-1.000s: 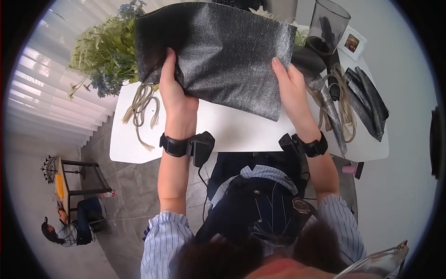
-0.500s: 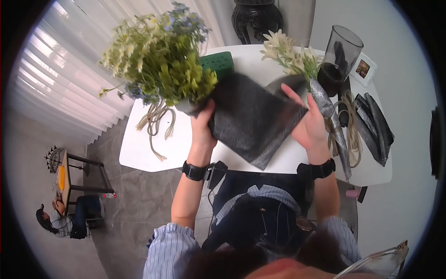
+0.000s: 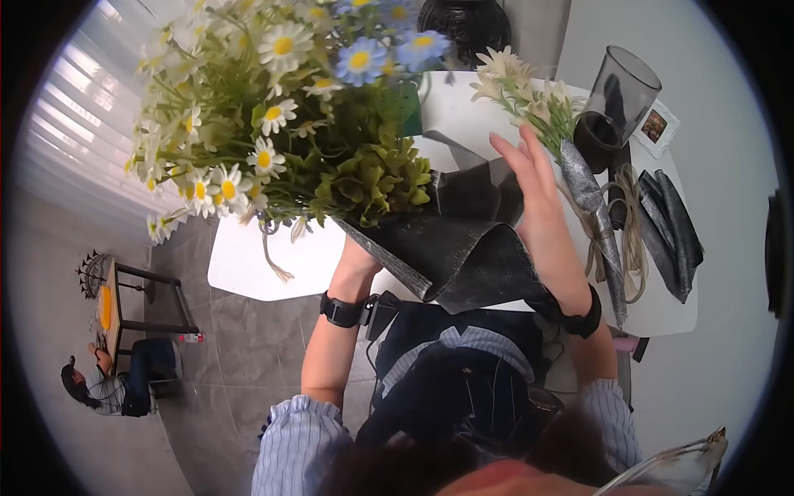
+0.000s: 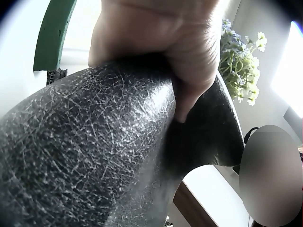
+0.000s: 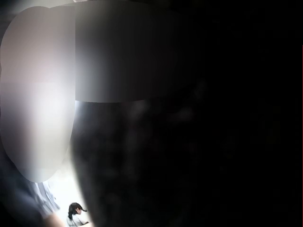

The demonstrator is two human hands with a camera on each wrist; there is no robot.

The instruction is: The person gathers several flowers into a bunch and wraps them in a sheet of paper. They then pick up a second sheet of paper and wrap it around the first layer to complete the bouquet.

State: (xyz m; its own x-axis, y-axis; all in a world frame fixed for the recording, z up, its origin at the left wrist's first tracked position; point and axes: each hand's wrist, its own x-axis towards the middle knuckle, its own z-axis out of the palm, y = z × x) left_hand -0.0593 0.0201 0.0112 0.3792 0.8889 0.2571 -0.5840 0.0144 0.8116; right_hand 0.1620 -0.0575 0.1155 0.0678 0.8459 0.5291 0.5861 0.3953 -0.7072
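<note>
1. Grips a black, scratch-textured flexible sheet (image 3: 488, 248) with the left hand (image 4: 165, 35), fingers and thumb bent round its edge.
2. Lays the right hand (image 3: 546, 223) along the sheet's right side, fingers extended, thumb hidden.
3. Holds the sheet bent and tilted above the near side of the white desk (image 3: 240, 277).
4. Has a large bunch of white daisies and blue flowers (image 3: 277, 116) overlapping the sheet's left end; cannot tell whether touching.
5. Has, to the right on the desk, cream-white flowers (image 3: 496, 78), a tall clear cylinder (image 3: 620, 91), beige cord (image 3: 637, 264) and folded black strips (image 3: 670, 231).
6. Cannot make out the small picture in an ornate white frame (image 3: 655, 126) near the cylinder.
7. Cannot read the red-and-white marking on a small bottle (image 3: 192, 337) on the grey tiled floor (image 3: 248, 339).
</note>
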